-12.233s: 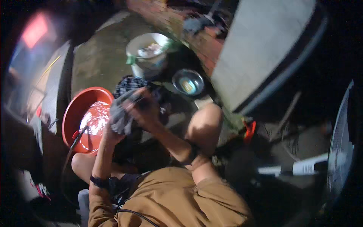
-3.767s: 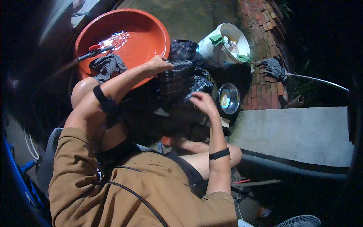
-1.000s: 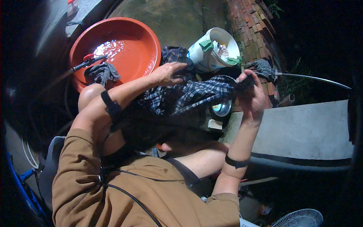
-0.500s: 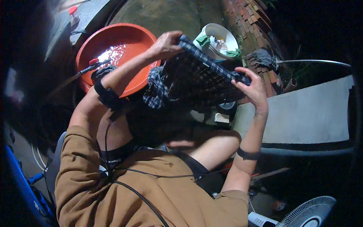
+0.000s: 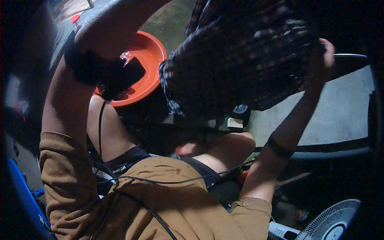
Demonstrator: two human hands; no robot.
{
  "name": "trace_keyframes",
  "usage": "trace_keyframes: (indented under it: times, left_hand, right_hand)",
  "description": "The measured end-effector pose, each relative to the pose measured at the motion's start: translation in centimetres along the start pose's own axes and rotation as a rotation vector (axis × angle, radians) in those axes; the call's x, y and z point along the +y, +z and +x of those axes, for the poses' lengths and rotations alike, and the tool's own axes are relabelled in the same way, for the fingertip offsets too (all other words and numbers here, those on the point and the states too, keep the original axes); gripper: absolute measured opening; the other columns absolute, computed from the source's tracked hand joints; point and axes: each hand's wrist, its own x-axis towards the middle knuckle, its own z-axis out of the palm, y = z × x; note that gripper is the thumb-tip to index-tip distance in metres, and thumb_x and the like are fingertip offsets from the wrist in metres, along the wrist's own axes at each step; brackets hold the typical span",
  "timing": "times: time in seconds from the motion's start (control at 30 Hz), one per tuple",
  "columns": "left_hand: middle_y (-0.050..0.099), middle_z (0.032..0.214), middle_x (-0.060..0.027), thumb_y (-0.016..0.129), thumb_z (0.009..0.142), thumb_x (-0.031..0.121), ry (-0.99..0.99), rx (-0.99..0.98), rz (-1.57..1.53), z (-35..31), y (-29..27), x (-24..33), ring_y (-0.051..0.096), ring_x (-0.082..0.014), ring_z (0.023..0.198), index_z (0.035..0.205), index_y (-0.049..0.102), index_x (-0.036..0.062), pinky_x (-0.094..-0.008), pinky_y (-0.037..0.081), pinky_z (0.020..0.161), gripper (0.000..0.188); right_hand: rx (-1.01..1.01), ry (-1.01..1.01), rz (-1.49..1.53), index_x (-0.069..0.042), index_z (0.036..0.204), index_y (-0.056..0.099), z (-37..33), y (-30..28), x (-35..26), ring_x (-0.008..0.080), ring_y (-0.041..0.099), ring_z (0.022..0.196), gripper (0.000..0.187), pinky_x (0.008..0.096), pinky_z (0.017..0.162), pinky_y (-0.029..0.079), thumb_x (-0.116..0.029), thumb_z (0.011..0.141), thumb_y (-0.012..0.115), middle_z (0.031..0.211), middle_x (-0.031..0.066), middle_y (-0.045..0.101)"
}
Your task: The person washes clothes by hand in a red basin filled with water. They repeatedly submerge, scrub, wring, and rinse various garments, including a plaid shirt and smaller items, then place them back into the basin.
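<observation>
we've raised plaid cloth (image 5: 240, 64) higher, spread open near right rim of red basin (image 5: 154, 52); right hand (image 5: 328, 55) pinches edge; left hand unseen, can't tell.

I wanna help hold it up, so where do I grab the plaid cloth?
Probably pinch the plaid cloth by its lower left corner, coming from below: that rumpled part seems to hang loose, away from the right hand at the opposite side.

- One dark checked cloth (image 5: 236, 68)
- One of the hands in view, the right hand (image 5: 329, 54)
- Two black armbands (image 5: 280, 147), one on each arm
- One orange-red basin (image 5: 154, 60)
- One white fan (image 5: 334, 224)
- One pale block (image 5: 235, 123)
- One grey slab (image 5: 320, 112)
- Two bare knees (image 5: 244, 141)
- Two brown sleeves (image 5: 60, 170)
</observation>
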Motion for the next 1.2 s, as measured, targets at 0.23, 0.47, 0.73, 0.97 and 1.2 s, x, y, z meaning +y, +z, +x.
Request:
trace_keyframes:
  times: [0.23, 0.47, 0.73, 0.97, 1.2]
  left_hand:
    - [0.067, 0.092, -0.0152, 0.068, 0.074, 0.016, -0.176, -0.097, -0.018, -3.1, -0.4, -0.2, 0.064, -0.0285, 0.088, 0.102, 0.065, 0.0040, -0.0411, 0.050, 0.078, 0.030]
    - [0.067, 0.093, -0.0159, 0.069, 0.073, 0.016, 0.080, -0.074, -0.064, -0.9, -1.1, 2.6, 0.064, -0.0281, 0.088, 0.106, 0.065, 0.0033, -0.0403, 0.050, 0.078, 0.035]
    - [0.067, 0.087, -0.0065, 0.064, 0.073, 0.009, -0.846, -0.092, -0.214, -15.2, 2.6, -5.4, 0.062, -0.0156, 0.082, 0.102, 0.067, 0.0038, -0.0309, 0.050, 0.074, 0.030]
    - [0.061, 0.074, -0.0032, 0.065, 0.072, 0.011, -0.463, 0.105, -0.469, -8.0, -0.9, 0.0, 0.055, -0.0133, 0.067, 0.082, 0.066, 0.0040, -0.0305, 0.049, 0.063, 0.012]
    - [0.062, 0.077, -0.0041, 0.067, 0.074, 0.014, -0.538, 0.187, -0.526, -10.7, 3.7, 0.8, 0.055, -0.0137, 0.068, 0.085, 0.066, 0.0033, -0.0306, 0.049, 0.063, 0.016]
  right_hand:
    - [-0.467, 0.393, 0.193, -0.003, 0.099, 0.061, -8.0, 5.9, 1.3, 0.0108, 0.052, 0.083, 0.018, 0.0279, 0.076, 0.046, -0.019, 0.091, 0.064, 0.088, 0.0016, 0.060]
    - [0.242, -0.113, -0.213, -0.001, 0.115, 0.058, -0.7, 0.3, -2.5, 0.0179, 0.060, 0.095, 0.040, 0.0311, 0.085, 0.048, -0.035, 0.095, 0.059, 0.107, 0.0085, 0.062]
    - [-0.499, 0.469, 0.258, 0.000, 0.091, 0.056, -17.2, 10.5, -3.1, 0.0201, 0.058, 0.080, 0.009, 0.0342, 0.076, 0.048, -0.006, 0.086, 0.061, 0.083, 0.0097, 0.060]
    - [0.066, 0.293, 0.176, -0.006, 0.104, 0.060, -5.2, 5.8, -2.3, 0.0126, 0.055, 0.087, 0.015, 0.0258, 0.081, 0.046, -0.010, 0.090, 0.061, 0.097, 0.0035, 0.059]
    - [-0.368, 0.310, 0.343, -0.007, 0.142, 0.038, -11.4, 7.4, -8.9, 0.0240, 0.045, 0.126, 0.058, 0.0383, 0.107, 0.035, -0.031, 0.092, 0.057, 0.141, 0.0092, 0.043]
